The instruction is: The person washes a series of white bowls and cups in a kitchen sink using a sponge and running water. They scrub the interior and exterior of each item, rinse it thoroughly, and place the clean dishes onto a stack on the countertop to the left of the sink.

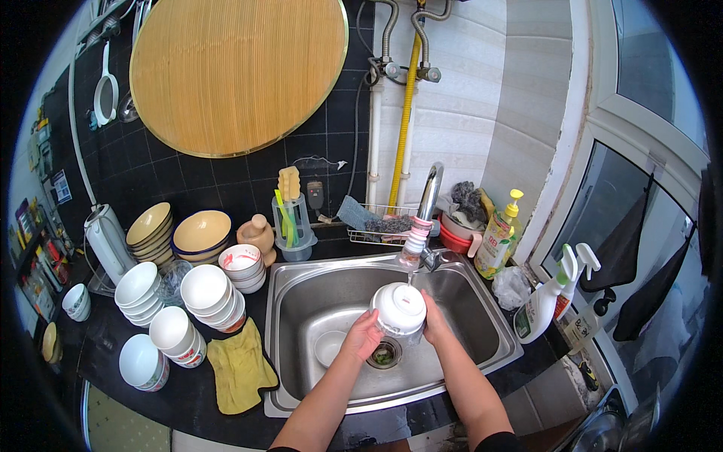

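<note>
Between my two hands a white bowl is held bottom up over the sink, under the tap. A thin stream of water falls from the nozzle onto its base. My left hand grips the bowl's left side, the thumb near the rim. On the opposite side my right hand is closed around the edge, with some fingers hidden. Another white bowl lies on the sink floor, left of the drain, where green scraps have collected.
Left of the sink stand several stacks of white bowls and a yellow cloth glove. Beige bowls, a wooden mortar and a wire rack line the back. Soap and spray bottles stand at the right.
</note>
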